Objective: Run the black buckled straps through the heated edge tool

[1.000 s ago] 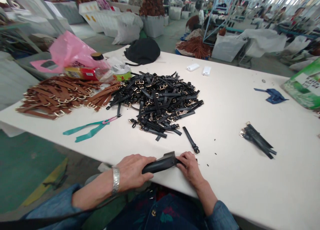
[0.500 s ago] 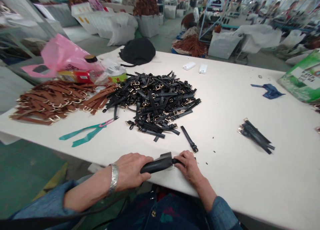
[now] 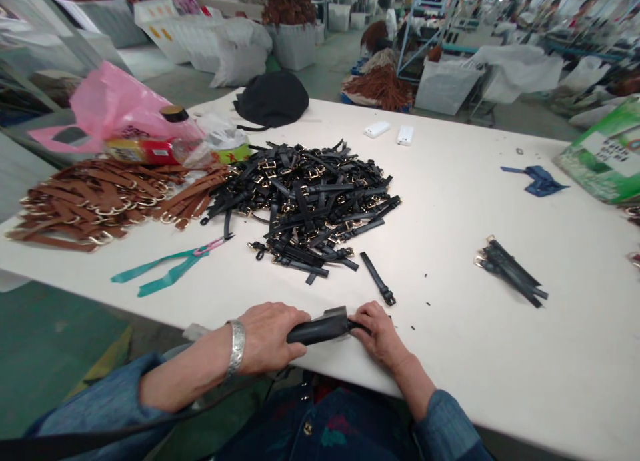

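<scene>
My left hand (image 3: 273, 335), with a silver bracelet at its wrist, is wrapped round a black hand tool (image 3: 320, 330) with a rounded handle and a broad, flat head. I cannot make out its exact kind. At the head's right end, my right hand (image 3: 376, 331) pinches a short black strap (image 3: 356, 325), mostly hidden under the fingers. Just beyond the right hand lies a single black buckle strap (image 3: 377, 279). Farther back is a big heap of black buckle straps (image 3: 310, 201) with gold buckles.
Brown buckle straps (image 3: 95, 197) lie at the left, in front of a pink plastic bag (image 3: 115, 104). Scissors with teal-wrapped handles (image 3: 173, 267) rest nearer. Several black straps (image 3: 510, 271) form a small bundle at the right. A black cap (image 3: 274, 99) sits at the table's (image 3: 450, 181) back.
My left hand and the tool have shifted slightly right, towards my right hand. The right hand stays almost in place, still pinching the strap.
</scene>
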`<action>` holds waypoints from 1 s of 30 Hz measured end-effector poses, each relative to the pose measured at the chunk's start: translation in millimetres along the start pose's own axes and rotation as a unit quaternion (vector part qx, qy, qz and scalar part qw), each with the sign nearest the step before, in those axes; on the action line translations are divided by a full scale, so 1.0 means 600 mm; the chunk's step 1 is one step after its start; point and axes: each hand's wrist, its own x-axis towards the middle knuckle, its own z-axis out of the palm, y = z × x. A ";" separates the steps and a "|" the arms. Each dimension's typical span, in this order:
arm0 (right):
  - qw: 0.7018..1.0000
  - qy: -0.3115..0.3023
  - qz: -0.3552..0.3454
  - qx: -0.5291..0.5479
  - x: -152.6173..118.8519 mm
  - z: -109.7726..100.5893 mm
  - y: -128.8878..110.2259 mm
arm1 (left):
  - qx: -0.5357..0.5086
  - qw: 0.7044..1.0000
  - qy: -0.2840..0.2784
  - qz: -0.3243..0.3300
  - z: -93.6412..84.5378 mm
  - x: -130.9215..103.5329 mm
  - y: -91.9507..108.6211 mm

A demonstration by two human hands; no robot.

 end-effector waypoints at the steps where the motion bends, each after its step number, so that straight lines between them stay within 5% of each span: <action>1: 1.000 0.002 0.002 -0.001 0.000 -0.001 -0.001 | 0.000 1.000 0.001 -0.001 0.002 0.002 0.002; 10: 1.000 0.009 0.001 -0.005 0.001 -0.002 -0.005 | -0.026 0.999 -0.014 -0.020 0.002 -0.016 -0.019; 23: 1.000 0.013 0.003 -0.017 0.001 -0.003 -0.008 | 0.031 0.998 -0.045 -0.011 -0.042 0.009 0.010; 30: 1.000 0.011 0.013 -0.011 0.000 -0.002 -0.007 | 0.035 0.999 -0.034 -0.017 -0.029 0.019 0.029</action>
